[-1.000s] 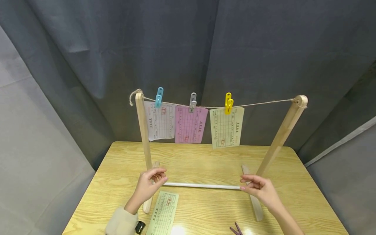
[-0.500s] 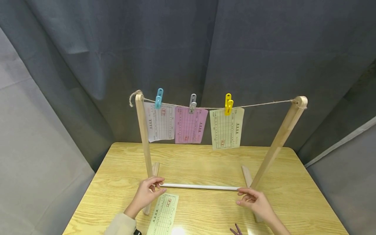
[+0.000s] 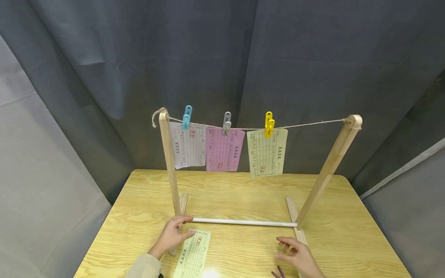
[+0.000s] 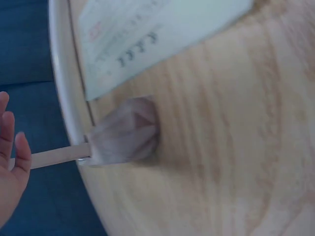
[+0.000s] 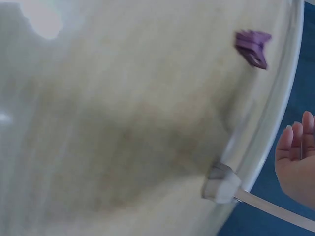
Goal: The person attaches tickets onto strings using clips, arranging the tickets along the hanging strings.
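A loose pale green form slip (image 3: pixel 192 253) lies on the table near the stand's left foot. Over its upper left corner is my left hand (image 3: pixel 170 237), thumb and fingers apart and holding nothing; the index fingertip appears at the left end of the white rod (image 3: pixel 243 222), contact unclear. My right hand (image 3: pixel 297 255) hovers in front of the stand's right foot, fingers loosely bent, with nothing between them. Just below it, a purple clothespin (image 3: pixel 279 272) lies at the frame's bottom edge; the right wrist view shows the same purple clothespin (image 5: pixel 252 48) whole, apart from the hand.
Twine (image 3: pixel 313 124) runs between two wooden posts, the left post (image 3: pixel 169 162) and right post (image 3: pixel 326 173). From it hang a white slip (image 3: pixel 189 148) under a blue clothespin (image 3: pixel 186 117), a pink slip (image 3: pixel 225 154) under a grey one, and a yellow slip (image 3: pixel 267 158) under a yellow one.
My right hand has left the rod's right end and come down toward the purple clothespin. My left hand has moved slightly down, its thumb and fingers spreading wider. The hanging slips keep their places.
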The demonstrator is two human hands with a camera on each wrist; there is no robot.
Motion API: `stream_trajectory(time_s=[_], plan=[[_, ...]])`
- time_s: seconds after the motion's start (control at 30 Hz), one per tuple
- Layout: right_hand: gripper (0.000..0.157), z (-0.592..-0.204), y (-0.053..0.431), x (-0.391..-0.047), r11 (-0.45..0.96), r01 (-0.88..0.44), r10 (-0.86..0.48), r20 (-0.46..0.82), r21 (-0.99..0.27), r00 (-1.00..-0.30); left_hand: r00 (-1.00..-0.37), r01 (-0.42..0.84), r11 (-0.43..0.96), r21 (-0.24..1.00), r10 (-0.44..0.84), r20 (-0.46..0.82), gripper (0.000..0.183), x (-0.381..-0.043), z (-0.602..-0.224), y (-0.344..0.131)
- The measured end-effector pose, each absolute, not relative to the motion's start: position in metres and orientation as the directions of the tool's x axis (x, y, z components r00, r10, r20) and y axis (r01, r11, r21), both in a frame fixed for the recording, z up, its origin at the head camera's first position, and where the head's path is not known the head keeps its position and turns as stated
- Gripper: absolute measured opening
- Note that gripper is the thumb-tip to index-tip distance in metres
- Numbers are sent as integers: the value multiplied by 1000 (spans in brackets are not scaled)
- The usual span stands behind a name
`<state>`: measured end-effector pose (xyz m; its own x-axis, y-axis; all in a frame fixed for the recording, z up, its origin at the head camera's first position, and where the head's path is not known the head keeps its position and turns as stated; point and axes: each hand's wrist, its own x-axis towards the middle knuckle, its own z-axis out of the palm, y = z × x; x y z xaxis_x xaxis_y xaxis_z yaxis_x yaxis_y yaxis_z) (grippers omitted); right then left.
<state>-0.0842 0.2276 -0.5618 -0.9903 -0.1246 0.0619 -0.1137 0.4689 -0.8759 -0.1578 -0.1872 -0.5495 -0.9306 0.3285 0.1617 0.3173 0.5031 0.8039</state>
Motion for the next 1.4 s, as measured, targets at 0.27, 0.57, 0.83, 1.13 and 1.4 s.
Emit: stream_trajectory(time_s=[0.27,0.57,0.83,1.13,1.4], plan=[[59,-584,224,-77,564,-14,-88,-43,-826,-995,-957,217,563,798,285,59,57,-158,-567,-190],[63,-609,228,-73,631,-41,-153,-72,-774,-986,-956,196,597,778,294,16,59,-160,-579,-190],[60,-633,235,-71,655,-410,-213,366,-634,-906,-947,191,607,772,319,-17,62,-159,-588,-192],[59,-639,239,-76,594,-512,-296,424,-621,-856,-943,208,634,745,331,-18,57,-163,-599,-191],[46,-633,237,-77,575,-393,-269,289,-717,-919,-951,232,686,690,309,13,51,-165,-601,-188]])
